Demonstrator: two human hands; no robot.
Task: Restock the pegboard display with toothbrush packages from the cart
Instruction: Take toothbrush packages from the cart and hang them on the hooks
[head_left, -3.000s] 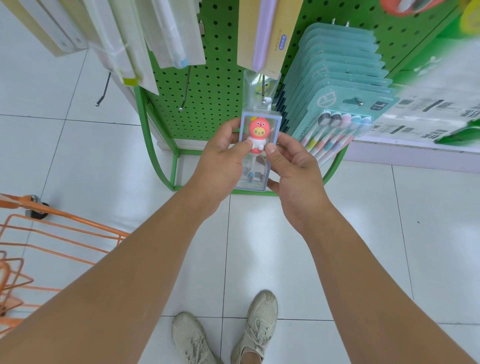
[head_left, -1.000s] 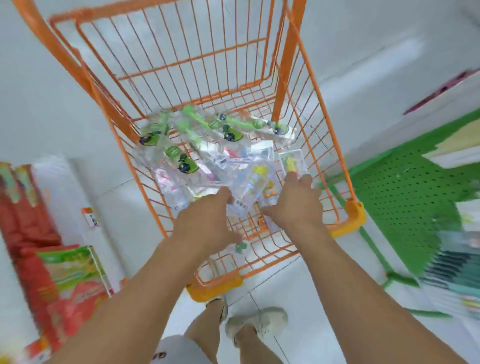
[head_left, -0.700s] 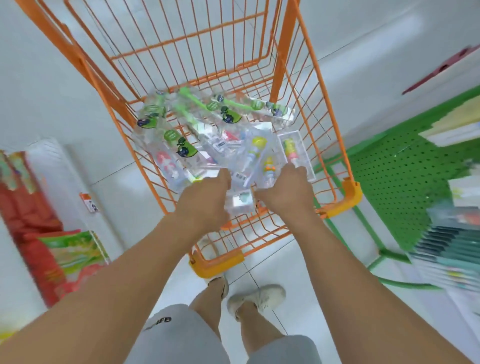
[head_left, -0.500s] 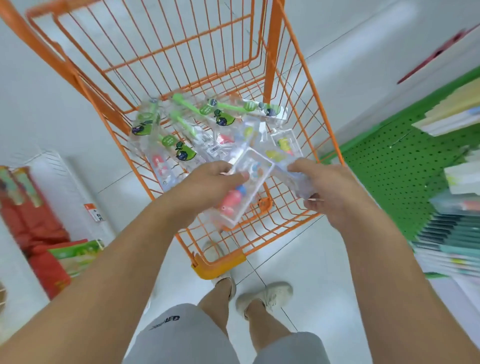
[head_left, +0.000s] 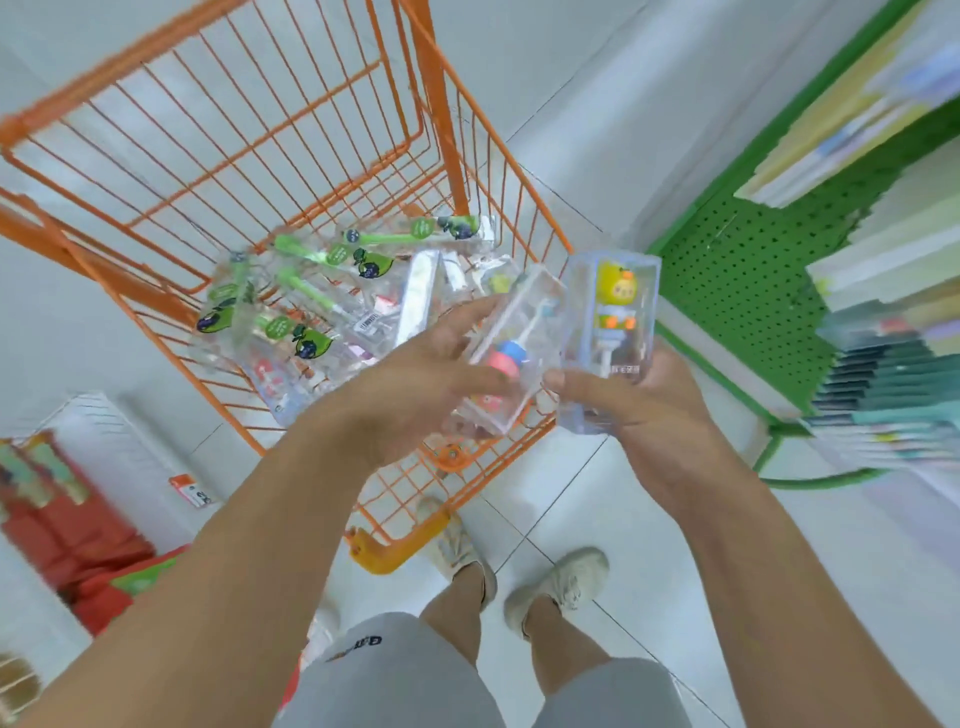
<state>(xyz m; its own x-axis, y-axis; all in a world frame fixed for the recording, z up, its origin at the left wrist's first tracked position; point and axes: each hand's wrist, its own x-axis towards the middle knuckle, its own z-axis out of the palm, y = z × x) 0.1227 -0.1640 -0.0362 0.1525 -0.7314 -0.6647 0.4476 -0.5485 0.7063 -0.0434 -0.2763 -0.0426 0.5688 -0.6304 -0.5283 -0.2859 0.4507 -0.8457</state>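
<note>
Two clear plastic toothbrush boxes are up out of the cart, one in each hand. The clear box with the yellow cartoon-figure toothbrush (head_left: 610, 332) stands nearly upright in the right hand (head_left: 644, 415), fingers curled behind it and the thumb across its lower front — probably held face-up so the front can be checked before hanging. A small label strip sits near its base, but the print is too blurred to read. The clear box with the pink-and-blue toothbrush (head_left: 506, 353) lies tilted in the left hand (head_left: 431, 379), pinched between thumb and fingers along its left edge, its lower end touching the other box.

Behind them the orange wire shopping cart (head_left: 291, 130) holds a loose heap of clear blister packs with green-handled toothbrushes (head_left: 311, 296); these carry green leaf-shaped labels with a dark round figure, wording illegible. One pack shows a white barcode sticker, unreadable.

To the right stands the green perforated pegboard display (head_left: 737, 280), well apart from the hands — both boxes have yet to be carried there.
</note>
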